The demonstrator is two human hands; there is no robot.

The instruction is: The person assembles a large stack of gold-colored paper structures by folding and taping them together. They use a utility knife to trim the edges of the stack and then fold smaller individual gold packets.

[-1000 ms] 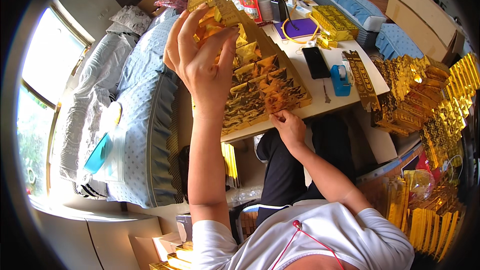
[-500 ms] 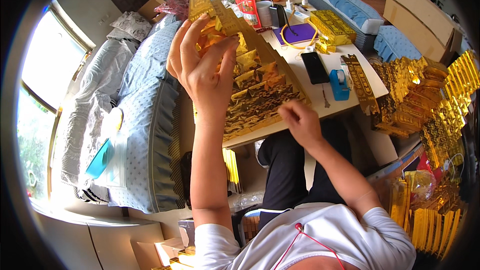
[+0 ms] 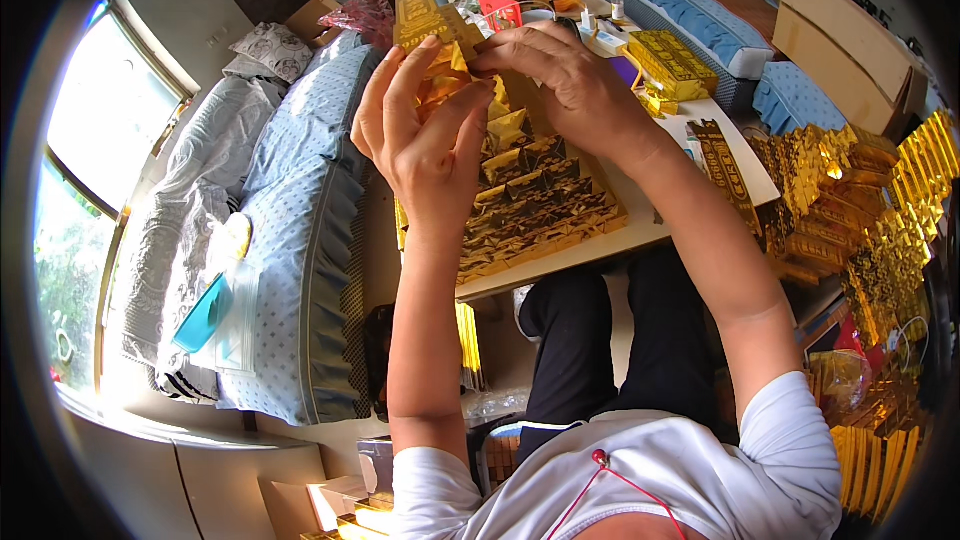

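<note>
In front of me a stepped stack of folded gold foil paper (image 3: 540,195) stands on the white table, its rows of points facing me. My left hand (image 3: 425,140) is raised at the upper end of the stack, fingers curled around a piece of folded gold foil paper (image 3: 445,77). My right hand (image 3: 585,85) reaches in from the right, its fingertips closed at the same piece's right edge. Whether that piece is joined to the stack is hidden by my fingers. Just beyond my fingertips rises an embossed gold foil panel (image 3: 428,22).
The white table (image 3: 560,268) also bears a wrapped gold block (image 3: 672,65), a gold strip (image 3: 722,165), bottles and a red packet (image 3: 500,10). Folded gold pieces (image 3: 825,190) are piled at right. A blue-covered couch (image 3: 300,230) runs along the left; cardboard (image 3: 845,45) stands far right.
My right hand has moved up and forward from the stack's near right corner to the foil beside my left hand. My left hand stays on the foil.
</note>
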